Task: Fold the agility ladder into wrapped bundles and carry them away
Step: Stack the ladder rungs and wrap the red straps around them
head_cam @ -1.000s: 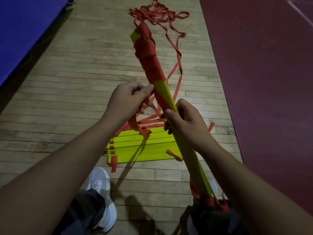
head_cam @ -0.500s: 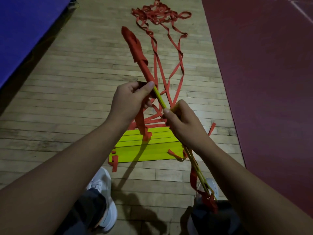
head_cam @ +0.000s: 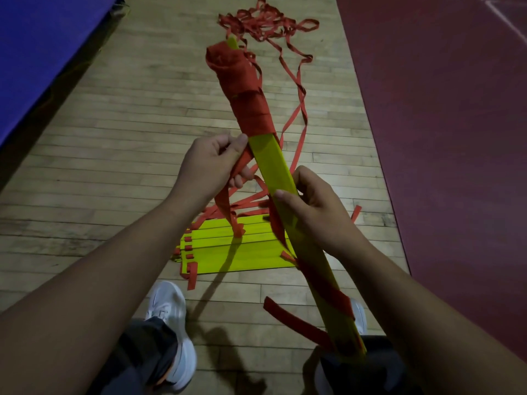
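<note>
A bundle of yellow ladder rungs (head_cam: 271, 155) slants from my right knee up and away, its far half wound in red strap (head_cam: 245, 101). My right hand (head_cam: 310, 206) grips the bundle at its middle. My left hand (head_cam: 211, 163) pinches a flat red strap (head_cam: 225, 203) just left of the bundle, where the winding ends; the strap hangs down from it. A second stack of yellow rungs (head_cam: 236, 249) lies flat on the floor under my hands. Loose red strap (head_cam: 265, 21) trails away in a tangle on the floor.
The wooden floor (head_cam: 128, 124) runs ahead. A blue mat (head_cam: 42, 44) lies at the left, a dark red mat (head_cam: 442, 124) at the right. My white shoes (head_cam: 168, 306) stand below the flat stack.
The bundle has turned in my right hand from edge-on to its broad yellow face. My left hand has brought the strap round to the left side of the bundle.
</note>
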Available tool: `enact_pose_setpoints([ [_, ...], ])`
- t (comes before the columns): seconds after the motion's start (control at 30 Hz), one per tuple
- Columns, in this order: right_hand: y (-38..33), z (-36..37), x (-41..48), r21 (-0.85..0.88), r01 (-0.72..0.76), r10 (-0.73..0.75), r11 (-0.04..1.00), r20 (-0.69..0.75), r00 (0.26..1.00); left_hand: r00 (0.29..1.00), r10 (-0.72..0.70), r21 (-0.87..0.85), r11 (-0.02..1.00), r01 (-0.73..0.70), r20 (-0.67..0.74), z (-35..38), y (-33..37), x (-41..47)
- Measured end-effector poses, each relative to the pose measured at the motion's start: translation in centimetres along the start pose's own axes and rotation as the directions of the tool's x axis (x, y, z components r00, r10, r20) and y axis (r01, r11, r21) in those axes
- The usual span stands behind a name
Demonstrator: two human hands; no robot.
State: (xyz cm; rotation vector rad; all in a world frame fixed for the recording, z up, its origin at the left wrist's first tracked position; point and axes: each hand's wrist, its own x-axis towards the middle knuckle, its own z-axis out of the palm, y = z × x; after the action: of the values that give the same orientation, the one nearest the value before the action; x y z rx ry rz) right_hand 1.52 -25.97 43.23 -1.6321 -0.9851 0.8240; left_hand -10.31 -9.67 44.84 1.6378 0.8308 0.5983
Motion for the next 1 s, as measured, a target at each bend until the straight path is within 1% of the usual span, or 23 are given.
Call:
enact_pose_setpoints([
  [0.07, -0.1, 0.3, -0.1, 0.073, -0.032, 0.031, 0.997, 0.011, 0.999, 1.000, -0.005, 0.021, 1.000, 0.006, -0.018, 0.2, -0.2, -0.1],
  [0.1, -0.1, 0.5, -0.1, 0.047, -0.039, 0.040, 0.998, -0.013, 0.999, 1.000, 0.003, 0.019, 1.000, -0.003, -0.020, 0.3, -0.2, -0.1],
  [0.2, 0.1, 1.1, -0.1, -0.123, -0.048, 0.037, 0.991, -0.090, 0.995, 1.000, 0.024, 0.036, 0.999, -0.024, -0.016, 1.0, -0.4, -0.6],
  [0.27, 0.4, 1.5, -0.1, -0.230, -0.032, 0.010, 0.973, -0.097, 0.995, 0.999, 0.001, 0.038, 0.999, 0.001, -0.046, 1.6, -0.4, -1.2],
  [0.33, 0.7, 1.9, -0.2, -0.333, -0.003, -0.029, 0.943, -0.091, 0.995, 0.997, -0.035, -0.004, 0.999, 0.035, -0.076, 1.8, -0.4, -1.5],
  [0.4, 0.7, 2.0, -0.1, -0.367, 0.016, -0.056, 0.930, -0.099, 0.993, 0.994, -0.073, -0.063, 0.996, 0.068, -0.076, 1.8, -0.2, -1.5],
  [0.57, 0.4, 1.5, 0.1, -0.348, 0.016, -0.062, 0.937, -0.122, 0.991, 0.991, -0.126, -0.266, 0.958, 0.108, -0.050, 1.6, 0.2, -1.2],
  [0.67, 0.5, 1.2, 0.3, -0.283, 0.007, -0.056, 0.959, -0.165, 0.985, 0.991, -0.129, -0.353, 0.930, 0.104, -0.047, 1.5, 0.0, -0.9],
  [0.73, 0.6, 0.8, 0.5, -0.207, -0.027, -0.012, 0.978, -0.185, 0.983, 0.993, -0.109, -0.373, 0.924, 0.087, -0.039, 1.3, 0.1, -0.7],
  [0.83, 0.7, 0.0, 0.9, -0.141, -0.073, 0.050, 0.987, -0.158, 0.986, 0.995, -0.091, -0.370, 0.926, 0.069, -0.041, 1.1, 0.3, -0.8],
  [0.9, 0.5, -0.2, 0.9, -0.153, -0.064, 0.041, 0.986, -0.150, 0.988, 0.996, -0.079, -0.347, 0.936, 0.059, -0.045, 1.1, 0.3, -0.9],
  [1.0, 0.3, -0.1, 0.8, -0.200, -0.029, -0.010, 0.979, -0.191, 0.982, 0.996, -0.075, -0.307, 0.950, 0.054, -0.055, 1.1, 0.1, -0.9],
])
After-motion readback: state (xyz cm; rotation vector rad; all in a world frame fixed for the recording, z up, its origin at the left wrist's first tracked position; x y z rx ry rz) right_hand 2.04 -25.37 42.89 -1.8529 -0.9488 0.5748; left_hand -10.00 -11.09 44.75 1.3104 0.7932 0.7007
